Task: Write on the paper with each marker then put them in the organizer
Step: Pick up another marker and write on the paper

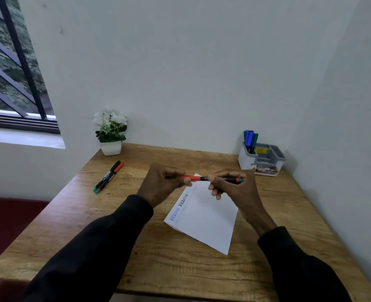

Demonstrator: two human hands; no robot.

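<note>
The marker [204, 178], a black barrel with red cap and green end, is held level above the far corner of the paper [206, 219]. The left hand [162, 182] pinches the cap; the right hand [234, 188] grips the barrel. Bare table [180, 262] extends to the near edge. The organizer [269, 160], at the right rear corner, holds blue and green markers [250, 139] upright in its rear-left compartment.

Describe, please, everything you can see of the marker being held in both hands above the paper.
The marker is slim and plastic-looking, with a red cap, black barrel and teal end. It lies roughly level in the air over the far corner of the paper. The left hand pinches the cap; the right hand holds the barrel. Whether the cap is fully seated is unclear.
</note>
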